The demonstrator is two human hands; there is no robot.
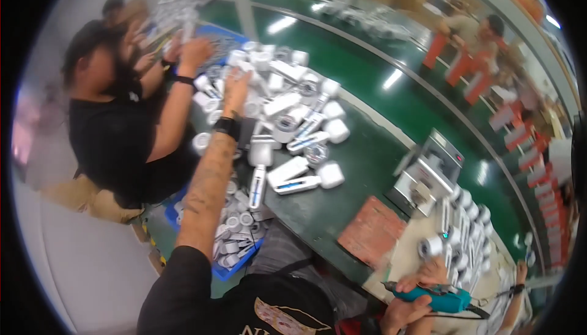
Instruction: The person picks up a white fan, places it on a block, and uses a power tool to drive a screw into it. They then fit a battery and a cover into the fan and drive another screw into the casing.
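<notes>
My left arm stretches far forward, a black band on its wrist. My left hand (235, 93) dips its fingers into a pile of white round-headed devices (284, 103) on the dark green table (367, 167). The fingers look closed round something white at the pile's edge, too blurred to identify. At the lower right my right hand (400, 313) grips a teal electric screwdriver (449, 300), its tip pointing left. Blurred fingers (434, 270) show just beyond the screwdriver, and I cannot tell whose they are. A white device (431, 247) lies close to these fingers.
A metal fixture (431, 173) stands on the right, near a reddish mat (371, 232). More white devices (468, 237) lie in rows beyond. A blue bin (229, 268) of white parts sits below the table's left edge. Co-workers in black (122, 127) work at left; a green conveyor (342, 47) curves behind.
</notes>
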